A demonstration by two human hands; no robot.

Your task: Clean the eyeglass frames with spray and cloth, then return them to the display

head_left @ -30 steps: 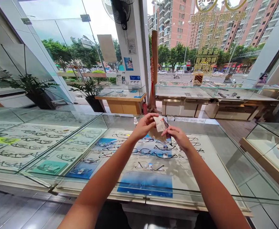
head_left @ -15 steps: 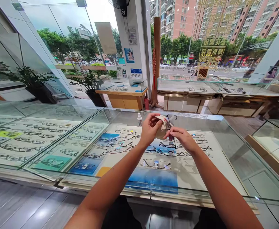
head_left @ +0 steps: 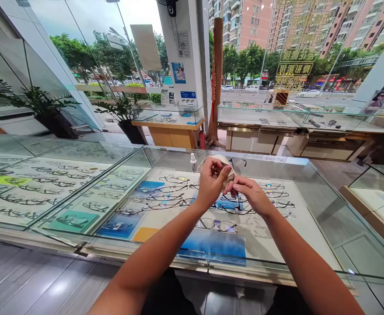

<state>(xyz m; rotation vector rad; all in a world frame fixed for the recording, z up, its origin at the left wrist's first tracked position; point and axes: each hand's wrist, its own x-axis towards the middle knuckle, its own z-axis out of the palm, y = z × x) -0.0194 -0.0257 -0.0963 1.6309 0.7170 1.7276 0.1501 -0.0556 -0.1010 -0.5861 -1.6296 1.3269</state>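
Above the glass display case, my left hand (head_left: 212, 181) is closed on a pale cleaning cloth (head_left: 218, 159), pressed around part of a pair of eyeglasses (head_left: 239, 163). Fingers of my right hand (head_left: 249, 192) pinch the dark frame of the same eyeglasses from the other side. One lens and a thin temple stick out past the cloth; the rest of the frame is hidden by my fingers. A small white bottle (head_left: 193, 163) stands upright on the case top, just left of my left hand.
Under the glass top (head_left: 323, 236) lie several rows of eyeglasses, among them a clear-lensed pair (head_left: 216, 225), and blue cards (head_left: 218, 247). Another glass case (head_left: 47, 188) adjoins at left. Farther back are potted plants (head_left: 123, 111), a wooden-based case (head_left: 172, 133) and a tree-trunk post (head_left: 217, 78).
My left hand has turned and its fingers have curled in, bringing the cloth over more of the lens. My right hand keeps its pinch on the frame. The view has tilted slightly.
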